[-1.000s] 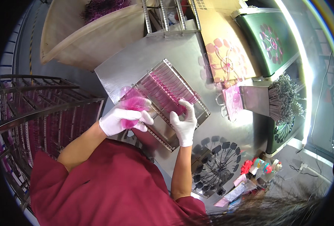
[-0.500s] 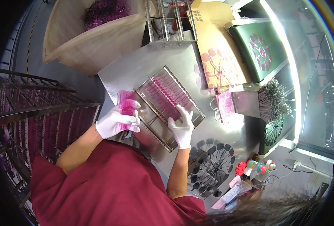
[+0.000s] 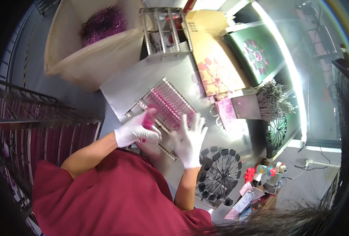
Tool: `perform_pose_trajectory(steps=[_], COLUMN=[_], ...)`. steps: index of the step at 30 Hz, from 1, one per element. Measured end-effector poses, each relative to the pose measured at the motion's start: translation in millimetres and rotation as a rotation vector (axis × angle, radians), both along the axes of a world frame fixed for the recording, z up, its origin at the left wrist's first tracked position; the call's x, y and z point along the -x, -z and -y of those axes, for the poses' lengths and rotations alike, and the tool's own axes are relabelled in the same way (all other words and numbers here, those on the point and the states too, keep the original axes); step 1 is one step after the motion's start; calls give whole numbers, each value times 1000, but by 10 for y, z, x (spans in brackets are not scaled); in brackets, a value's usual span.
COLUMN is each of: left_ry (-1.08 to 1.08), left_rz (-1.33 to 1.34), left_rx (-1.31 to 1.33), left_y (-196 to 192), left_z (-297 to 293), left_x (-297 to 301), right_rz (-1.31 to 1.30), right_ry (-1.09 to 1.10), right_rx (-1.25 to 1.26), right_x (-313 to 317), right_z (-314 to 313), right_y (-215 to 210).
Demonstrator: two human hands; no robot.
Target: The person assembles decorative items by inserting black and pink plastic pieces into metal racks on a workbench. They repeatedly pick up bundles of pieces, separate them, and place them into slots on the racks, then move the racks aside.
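My left hand point(image 3: 138, 133), in a white glove, is closed around a stack of pink lenses point(image 3: 149, 118), held over the near-left side of a metal rack point(image 3: 132, 111). A row of similar pink tinted lenses point(image 3: 165, 103) stands in the rack's slots. My right hand point(image 3: 191, 141), also gloved in white, is over the rack's near right end. Its fingers are spread and pointing away from me, with nothing visibly held. The palm hides the rack's near right corner, and whether the fingertips touch the last lenses is unclear.
Left stands a tall rack of pink pieces point(image 3: 48, 137). A large pale bin point(image 3: 92, 63) with purple tangled pieces is at far left. Beyond are an empty metal rack point(image 3: 163, 33) and cardboard point(image 3: 200, 37). Right are a metal box of wires point(image 3: 248, 107) and dark lens samples point(image 3: 221, 173).
My left hand has moved right and closer to the rack with the lenses. The right hand's fingers have straightened and spread. The whole view has shifted slightly.
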State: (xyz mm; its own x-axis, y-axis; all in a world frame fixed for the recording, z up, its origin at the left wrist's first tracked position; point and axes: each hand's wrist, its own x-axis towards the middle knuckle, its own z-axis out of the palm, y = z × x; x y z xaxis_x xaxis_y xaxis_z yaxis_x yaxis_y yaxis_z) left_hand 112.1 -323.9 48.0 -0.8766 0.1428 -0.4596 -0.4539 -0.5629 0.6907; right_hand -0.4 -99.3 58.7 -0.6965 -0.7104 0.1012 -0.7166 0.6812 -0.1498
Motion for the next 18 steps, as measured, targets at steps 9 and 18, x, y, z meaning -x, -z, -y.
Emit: perform_pose_trajectory(steps=[9,18], left_ry=[450,354], left_rz=[-216,-1256], left_rx=[223,1663], left_y=[-187,334], left_z=[-832,-399], left_x=[569,1088], right_rz=[503,999], right_ry=[59,480], right_rx=[676,1419], right_x=[-644,117], right_z=[-489,-767], right_y=[-15,755])
